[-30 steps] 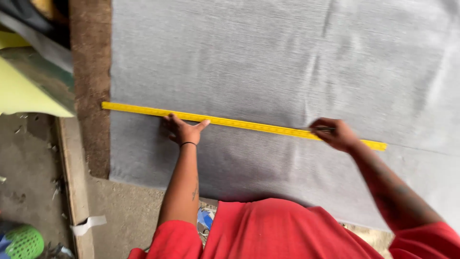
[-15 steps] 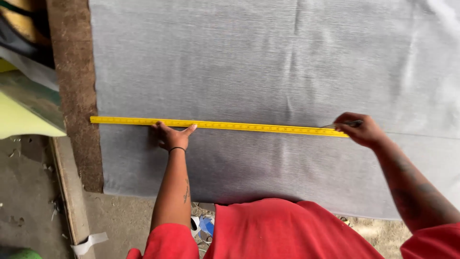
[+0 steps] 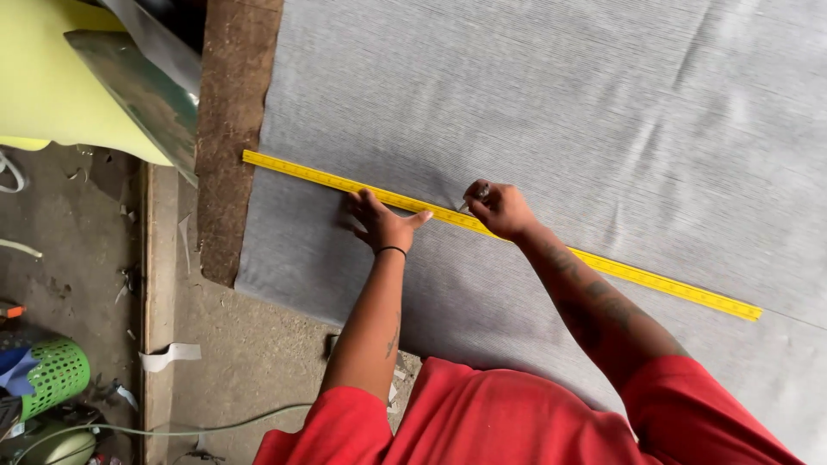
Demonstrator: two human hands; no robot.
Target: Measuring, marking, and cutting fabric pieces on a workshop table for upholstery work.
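A long yellow ruler point(image 3: 327, 179) lies diagonally across a wide sheet of grey fabric point(image 3: 603, 120) spread on a work table. My left hand point(image 3: 383, 220) presses flat on the fabric just below the ruler, fingers spread, thumb against the ruler's edge. A black band circles that wrist. My right hand point(image 3: 500, 209) is closed around a small marking tool point(image 3: 474, 198), whose tip touches the fabric at the ruler's upper edge, close beside my left hand. My right forearm crosses over the ruler's lower stretch.
A brown board point(image 3: 231, 129) edges the table on the left, beyond the fabric. Yellow-green sheets point(image 3: 77, 86) lean at the upper left. On the concrete floor stand a green mesh basket point(image 3: 56, 372), a hose point(image 3: 172, 429) and scraps of white tape point(image 3: 172, 355).
My right hand has slid left along the ruler from its far end to a spot beside my left hand. The left hand stays pressed by the ruler. The view has shifted.
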